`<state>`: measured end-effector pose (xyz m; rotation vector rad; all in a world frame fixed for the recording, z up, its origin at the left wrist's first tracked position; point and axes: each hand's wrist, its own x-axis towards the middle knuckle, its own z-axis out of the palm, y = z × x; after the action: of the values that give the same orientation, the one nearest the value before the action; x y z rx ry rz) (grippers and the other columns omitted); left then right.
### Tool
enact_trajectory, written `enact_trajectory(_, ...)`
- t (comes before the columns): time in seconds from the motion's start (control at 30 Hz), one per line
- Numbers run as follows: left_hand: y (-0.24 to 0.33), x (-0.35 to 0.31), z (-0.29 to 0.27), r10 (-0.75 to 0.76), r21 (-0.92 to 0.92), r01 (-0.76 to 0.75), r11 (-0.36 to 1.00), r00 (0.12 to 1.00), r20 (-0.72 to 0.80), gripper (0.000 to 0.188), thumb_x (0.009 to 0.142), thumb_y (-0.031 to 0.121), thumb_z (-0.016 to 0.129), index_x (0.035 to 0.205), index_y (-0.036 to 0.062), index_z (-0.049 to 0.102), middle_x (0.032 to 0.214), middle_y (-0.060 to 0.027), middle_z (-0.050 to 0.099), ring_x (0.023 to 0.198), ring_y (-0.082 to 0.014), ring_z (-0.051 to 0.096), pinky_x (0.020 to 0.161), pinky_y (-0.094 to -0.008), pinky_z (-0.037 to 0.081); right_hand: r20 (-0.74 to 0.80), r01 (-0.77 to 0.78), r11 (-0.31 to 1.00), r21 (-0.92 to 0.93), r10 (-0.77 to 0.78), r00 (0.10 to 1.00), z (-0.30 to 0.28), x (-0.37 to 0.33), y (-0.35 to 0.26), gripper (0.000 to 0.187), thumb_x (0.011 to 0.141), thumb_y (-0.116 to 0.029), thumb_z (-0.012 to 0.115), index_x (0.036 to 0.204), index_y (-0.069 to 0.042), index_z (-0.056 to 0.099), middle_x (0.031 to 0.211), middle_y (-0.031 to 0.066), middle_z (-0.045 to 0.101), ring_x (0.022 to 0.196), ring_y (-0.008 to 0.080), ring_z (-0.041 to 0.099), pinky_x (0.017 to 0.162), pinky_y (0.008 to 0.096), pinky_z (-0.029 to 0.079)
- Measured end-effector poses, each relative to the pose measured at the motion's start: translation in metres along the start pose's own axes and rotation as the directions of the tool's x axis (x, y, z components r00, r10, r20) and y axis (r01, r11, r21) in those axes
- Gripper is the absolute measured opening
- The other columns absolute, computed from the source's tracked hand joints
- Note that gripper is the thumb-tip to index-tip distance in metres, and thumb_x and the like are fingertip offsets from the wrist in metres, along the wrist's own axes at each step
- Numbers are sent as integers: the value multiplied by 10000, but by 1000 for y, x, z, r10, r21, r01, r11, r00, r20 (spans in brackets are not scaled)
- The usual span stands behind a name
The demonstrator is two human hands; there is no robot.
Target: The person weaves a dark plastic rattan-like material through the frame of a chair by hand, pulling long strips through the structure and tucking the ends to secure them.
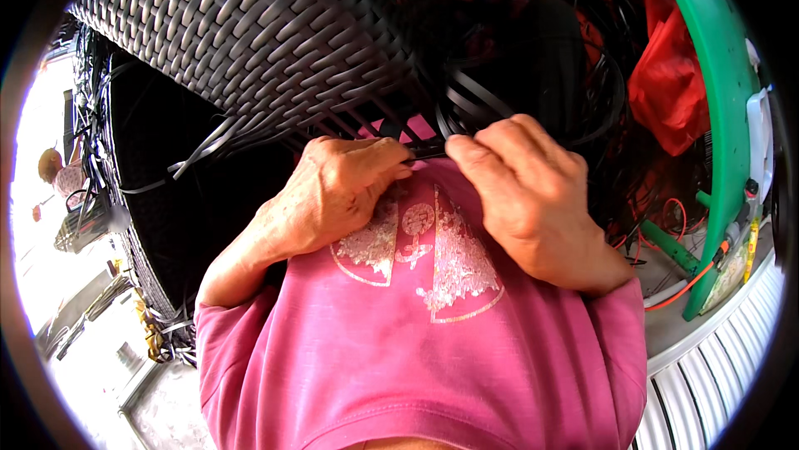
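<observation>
A dark woven wicker piece [250, 34] slants across the upper left, its unfinished lower edge close to my chest. My left hand [337, 188] is closed at that edge, thumb and fingers pressed together; what lies between them is hidden. Just to its right, my right hand [533, 192] pinches a flat grey-black plastic strip [478, 99], which loops up and away from the fingertips. Between the two hands a dark frame bar partly shows. Loose strip ends [204, 146] stick out from the weave to the left of my left hand.
A green plastic table or stool edge [714, 109] curves along the right, beside a red bag [670, 76]. Tangled black strips cover the upper right. Another dark woven piece [158, 200] stands at left. An orange cord [687, 288] and ribbed white surface [707, 392] lie lower right.
</observation>
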<state>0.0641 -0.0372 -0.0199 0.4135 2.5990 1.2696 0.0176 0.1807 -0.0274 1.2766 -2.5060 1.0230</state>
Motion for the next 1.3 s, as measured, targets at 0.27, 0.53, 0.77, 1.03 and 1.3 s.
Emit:
enact_trajectory(0.27, 4, 10, 6, 115, -3, -115, 993, 993, 0, 71, 901, 17, 587, 931, -15, 643, 695, -155, 609, 574, -314, 623, 517, -315, 468, 5, 13, 997, 71, -13, 1000, 4, 4, -6, 258, 645, 24, 717, 892, 14, 647, 846, 95, 584, 712, 248, 584, 538, 321, 502)
enact_trajectory(0.53, 4, 5, 14, -235, -153, 206, 966, 950, -205, 289, 927, 75, 611, 1172, -79, 593, 712, -191, 660, 608, -232, 679, 560, -286, 502, -148, 9, 997, 82, 3, 989, -9, 16, 23, 163, 711, 94, 691, 799, -11, 604, 655, 79, 546, 559, 231, 551, 499, 328, 434)
enact_trajectory(0.77, 2, 6, 18, -284, -166, 253, 953, 936, -209, 316, 917, 60, 616, 1196, -82, 575, 715, -208, 659, 611, -236, 679, 564, -291, 504, -109, -61, 998, 32, 65, 992, -15, 15, 19, 163, 705, 107, 674, 797, -6, 600, 655, 77, 552, 556, 230, 559, 488, 317, 434)
enact_trajectory(1.03, 0, 7, 26, -306, -245, 242, 939, 913, -269, 280, 915, 45, 614, 1166, -76, 582, 694, -150, 658, 589, -169, 651, 542, -278, 485, -109, -46, 998, 45, 51, 993, -5, 18, 19, 133, 720, 92, 665, 777, -3, 591, 655, 93, 549, 568, 253, 565, 502, 334, 443)
enact_trajectory(1.3, 3, 9, 12, -81, -43, 69, 997, 877, -473, 39, 808, 7, 695, 834, 0, 667, 603, -34, 585, 484, -86, 532, 443, -222, 395, -45, -17, 997, -71, 13, 999, -1, 41, 24, 145, 702, 3, 702, 835, -19, 650, 814, 108, 624, 737, 281, 599, 592, 360, 495)
